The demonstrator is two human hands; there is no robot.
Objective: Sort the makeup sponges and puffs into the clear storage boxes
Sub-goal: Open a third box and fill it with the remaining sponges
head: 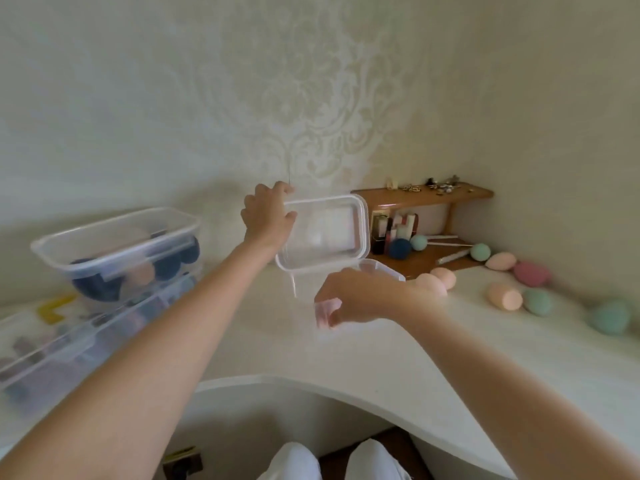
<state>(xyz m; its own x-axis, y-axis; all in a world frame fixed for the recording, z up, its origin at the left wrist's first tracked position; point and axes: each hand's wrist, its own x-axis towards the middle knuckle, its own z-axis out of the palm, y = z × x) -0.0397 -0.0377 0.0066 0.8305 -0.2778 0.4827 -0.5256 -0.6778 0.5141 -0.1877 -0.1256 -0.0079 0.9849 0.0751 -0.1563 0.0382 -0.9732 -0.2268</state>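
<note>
Here, clear rounded-rectangle lid tilted up, left hand gripping its edge, right hand holding clear box.

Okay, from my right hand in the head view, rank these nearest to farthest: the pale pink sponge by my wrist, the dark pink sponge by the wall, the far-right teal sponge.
From the right hand:
1. Pale pink sponge, just beyond the wrist.
2. Dark pink sponge, right, by the wall.
3. Teal sponge, far right of the counter.

Single head-worn view, looking forward and down across the white counter
</note>
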